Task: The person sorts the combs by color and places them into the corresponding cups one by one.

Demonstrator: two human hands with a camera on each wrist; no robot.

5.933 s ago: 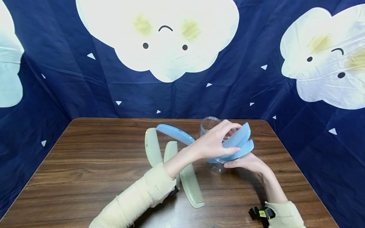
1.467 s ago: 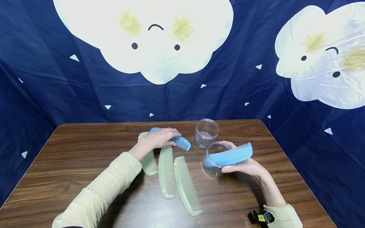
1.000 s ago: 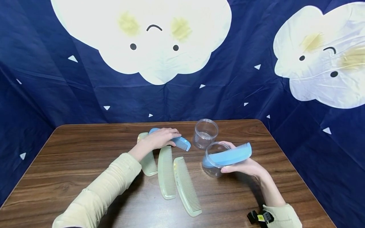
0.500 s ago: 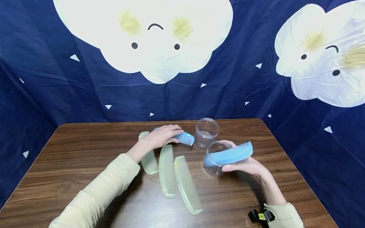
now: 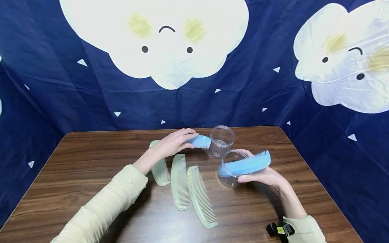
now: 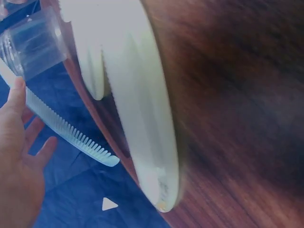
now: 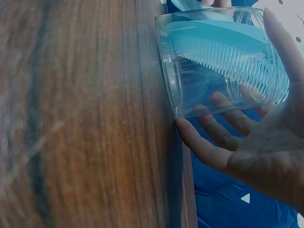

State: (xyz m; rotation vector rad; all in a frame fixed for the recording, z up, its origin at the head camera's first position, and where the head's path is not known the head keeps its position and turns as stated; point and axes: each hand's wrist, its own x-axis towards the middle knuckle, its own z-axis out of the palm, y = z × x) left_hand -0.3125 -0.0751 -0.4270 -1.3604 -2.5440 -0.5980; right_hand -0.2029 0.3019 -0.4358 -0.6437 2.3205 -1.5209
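Note:
My left hand [image 5: 173,143] pinches a blue comb [image 5: 202,141] between thumb and fingers; in the left wrist view this comb [image 6: 66,130] appears lifted, teeth along one edge. Its toothed end is close to an upright clear jar [image 5: 222,137]. My right hand [image 5: 262,177] holds a second clear jar [image 5: 226,181] by its side, fingers curled round it. Blue comb [image 5: 247,165] stock leans in that jar and sticks out over the rim; whether it is one comb or two stacked, I cannot tell. Teeth show through the wall in the right wrist view [image 7: 228,61].
Three pale green combs lie on the wooden table [image 5: 91,162]: one partly under my left forearm [image 5: 160,172], one in the middle [image 5: 180,182], one nearer the front [image 5: 202,197]. A dark blue cloth with clouds [image 5: 146,101] hangs behind the table.
My left hand let go of a blue comb at the held jar, went left and took another from the table. Now it lifts this comb rightward. The right hand keeps its jar.

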